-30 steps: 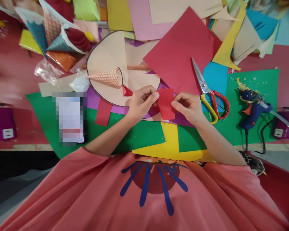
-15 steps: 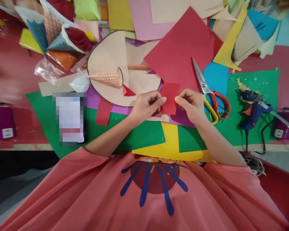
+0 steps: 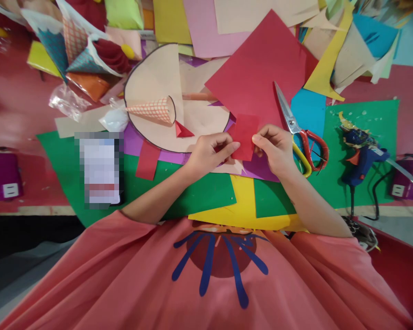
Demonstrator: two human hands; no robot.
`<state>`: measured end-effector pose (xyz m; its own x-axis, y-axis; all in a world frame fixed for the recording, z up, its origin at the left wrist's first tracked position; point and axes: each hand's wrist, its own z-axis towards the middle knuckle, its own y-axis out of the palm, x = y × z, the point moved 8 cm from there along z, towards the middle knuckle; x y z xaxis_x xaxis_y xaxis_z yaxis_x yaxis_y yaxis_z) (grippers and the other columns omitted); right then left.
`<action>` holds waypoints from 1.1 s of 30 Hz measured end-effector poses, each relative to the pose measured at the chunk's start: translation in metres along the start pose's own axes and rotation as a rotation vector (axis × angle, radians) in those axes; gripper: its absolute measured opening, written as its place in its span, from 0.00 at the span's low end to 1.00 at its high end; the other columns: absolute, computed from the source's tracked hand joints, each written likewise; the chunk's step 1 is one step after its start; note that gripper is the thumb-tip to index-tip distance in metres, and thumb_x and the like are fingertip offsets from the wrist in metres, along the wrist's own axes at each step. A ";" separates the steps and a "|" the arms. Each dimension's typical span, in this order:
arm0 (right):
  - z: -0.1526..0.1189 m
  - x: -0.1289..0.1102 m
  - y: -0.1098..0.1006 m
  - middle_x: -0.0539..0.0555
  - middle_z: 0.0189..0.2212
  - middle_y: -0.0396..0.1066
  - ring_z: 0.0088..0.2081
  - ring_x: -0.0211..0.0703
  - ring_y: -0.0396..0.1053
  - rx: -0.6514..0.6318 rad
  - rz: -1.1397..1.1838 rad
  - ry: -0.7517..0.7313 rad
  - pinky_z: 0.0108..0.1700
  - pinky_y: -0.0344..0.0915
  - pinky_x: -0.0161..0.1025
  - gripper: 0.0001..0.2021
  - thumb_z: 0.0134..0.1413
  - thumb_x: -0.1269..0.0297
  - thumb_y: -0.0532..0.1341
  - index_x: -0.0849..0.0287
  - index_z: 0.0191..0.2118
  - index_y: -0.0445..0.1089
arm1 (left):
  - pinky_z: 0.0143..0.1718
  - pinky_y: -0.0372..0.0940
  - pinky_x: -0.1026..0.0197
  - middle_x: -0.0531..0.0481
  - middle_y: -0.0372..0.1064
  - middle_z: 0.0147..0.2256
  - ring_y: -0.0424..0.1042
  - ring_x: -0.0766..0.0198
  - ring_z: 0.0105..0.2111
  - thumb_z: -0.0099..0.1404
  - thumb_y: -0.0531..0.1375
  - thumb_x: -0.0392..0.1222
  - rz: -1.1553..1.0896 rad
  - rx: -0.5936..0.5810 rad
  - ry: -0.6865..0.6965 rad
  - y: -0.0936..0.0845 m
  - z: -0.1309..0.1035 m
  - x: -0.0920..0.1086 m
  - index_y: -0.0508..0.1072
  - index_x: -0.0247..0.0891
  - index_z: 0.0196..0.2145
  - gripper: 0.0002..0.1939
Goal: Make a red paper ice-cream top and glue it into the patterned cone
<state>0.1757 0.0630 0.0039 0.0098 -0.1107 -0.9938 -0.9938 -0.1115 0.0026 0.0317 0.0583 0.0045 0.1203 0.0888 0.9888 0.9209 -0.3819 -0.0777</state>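
Observation:
A small red paper rectangle (image 3: 244, 137) is held upright between my two hands. My left hand (image 3: 213, 155) pinches its left edge with thumb and fingers. On the opposite edge, my right hand (image 3: 273, 147) has thumb and fingertips closed on the paper. Just left of my hands lie a small folded red paper triangle (image 3: 183, 131) and a checkered paper cone (image 3: 154, 110), both on a cream paper shape with a dark outline (image 3: 141, 82). Scissors (image 3: 298, 130) with red and yellow handles lie right of my right hand. Behind them is a large red sheet (image 3: 261, 59).
A blue glue gun (image 3: 358, 165) with its cord lies on green paper (image 3: 378, 119) at the right. A phone with a blurred screen (image 3: 101, 172) and a red strip (image 3: 147, 159) lie left. Wrapped cones (image 3: 79, 50) and paper scraps (image 3: 356, 55) crowd the back.
Both hands have shifted slightly to the right with the red paper rectangle, which has also risen a little and tilted. Everything else on the table stays where it was.

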 end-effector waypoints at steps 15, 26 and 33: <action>0.001 0.000 -0.010 0.43 0.16 0.64 0.17 0.29 0.59 0.064 0.002 -0.057 0.21 0.58 0.32 0.12 0.53 0.58 0.65 0.56 0.25 0.66 | 0.22 0.60 0.72 0.55 0.66 0.19 0.65 0.75 0.19 0.66 0.56 0.58 0.052 -0.044 0.079 0.004 0.000 0.008 0.63 0.36 0.24 0.23; 0.000 -0.002 -0.008 0.43 0.15 0.62 0.17 0.30 0.58 0.080 -0.023 -0.049 0.22 0.58 0.33 0.13 0.53 0.56 0.65 0.55 0.24 0.65 | 0.22 0.58 0.67 0.56 0.60 0.19 0.61 0.73 0.19 0.69 0.47 0.62 0.165 -0.049 0.127 0.007 -0.001 0.007 0.59 0.39 0.24 0.26; 0.001 0.002 -0.008 0.43 0.16 0.64 0.16 0.29 0.59 0.066 -0.015 -0.012 0.21 0.58 0.32 0.14 0.53 0.55 0.65 0.56 0.24 0.65 | 0.31 0.67 0.67 0.53 0.68 0.32 0.70 0.72 0.29 0.66 0.58 0.54 0.112 0.187 0.334 -0.009 -0.005 0.014 0.65 0.41 0.36 0.13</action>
<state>0.1835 0.0651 0.0017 0.0238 -0.0979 -0.9949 -0.9987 -0.0476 -0.0192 0.0232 0.0579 0.0200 0.1255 -0.2597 0.9575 0.9643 -0.1951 -0.1793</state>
